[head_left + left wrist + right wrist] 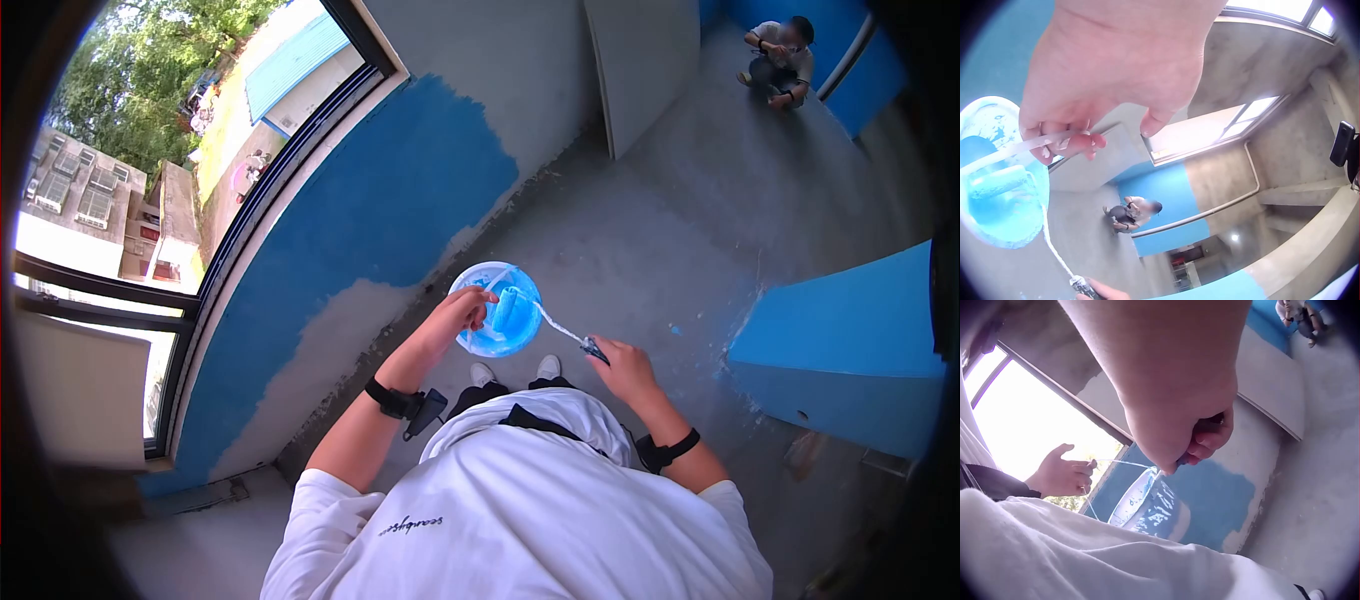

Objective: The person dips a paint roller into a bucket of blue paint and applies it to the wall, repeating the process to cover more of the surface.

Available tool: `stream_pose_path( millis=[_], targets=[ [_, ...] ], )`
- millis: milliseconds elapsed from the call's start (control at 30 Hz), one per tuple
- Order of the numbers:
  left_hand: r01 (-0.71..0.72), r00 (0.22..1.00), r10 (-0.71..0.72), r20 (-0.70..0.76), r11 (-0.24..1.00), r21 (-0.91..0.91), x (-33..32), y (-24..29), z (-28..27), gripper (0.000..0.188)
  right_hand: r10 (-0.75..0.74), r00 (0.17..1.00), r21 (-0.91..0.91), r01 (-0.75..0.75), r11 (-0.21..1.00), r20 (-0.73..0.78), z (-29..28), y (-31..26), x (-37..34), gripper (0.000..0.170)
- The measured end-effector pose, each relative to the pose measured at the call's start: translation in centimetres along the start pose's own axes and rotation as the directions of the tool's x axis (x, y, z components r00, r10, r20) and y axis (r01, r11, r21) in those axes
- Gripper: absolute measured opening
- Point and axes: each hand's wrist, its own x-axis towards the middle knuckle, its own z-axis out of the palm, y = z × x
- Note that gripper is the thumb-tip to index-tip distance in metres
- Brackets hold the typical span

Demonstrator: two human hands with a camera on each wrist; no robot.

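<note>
My left hand [462, 312] holds up a paint bucket [488, 350] by its pale bail handle [1016, 149], which runs across the curled fingers. Blue paint coats the bucket's inside. In my right hand [626, 370] is the dark grip [594, 349] of a paint roller [515, 308]. Its sleeve, covered in light blue paint, lies inside the bucket, and the paint-caked rod [1052, 242] comes out over the rim. From the right wrist view, the bucket's outer wall [1159, 515] shows paint smears, and the roller's sleeve is hidden.
A wall [370, 220] half covered in blue paint stands on the left below a window [200, 150]. A blue block [840, 330] is to the right. Another person [783, 62] crouches at the far right. A pale panel [645, 70] leans at the back.
</note>
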Motion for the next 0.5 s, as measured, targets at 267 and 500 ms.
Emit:
stream_pose_path(
  millis=[267,500],
  targets=[
    [0.002,0.999,-0.001,0.041,1.0,-0.012,-0.1,0.7,0.5,0.028,0.007,0.999,-0.063,-0.005,0.998,0.042,-1.6,-0.7,0.4,0.034],
    [-0.045,0.999,0.044,0.011,0.998,0.036,-0.4,1.1,0.8,0.028,0.011,1.0,-0.06,-0.009,0.998,0.027,-1.7,-0.9,0.6,0.034]
  ],
)
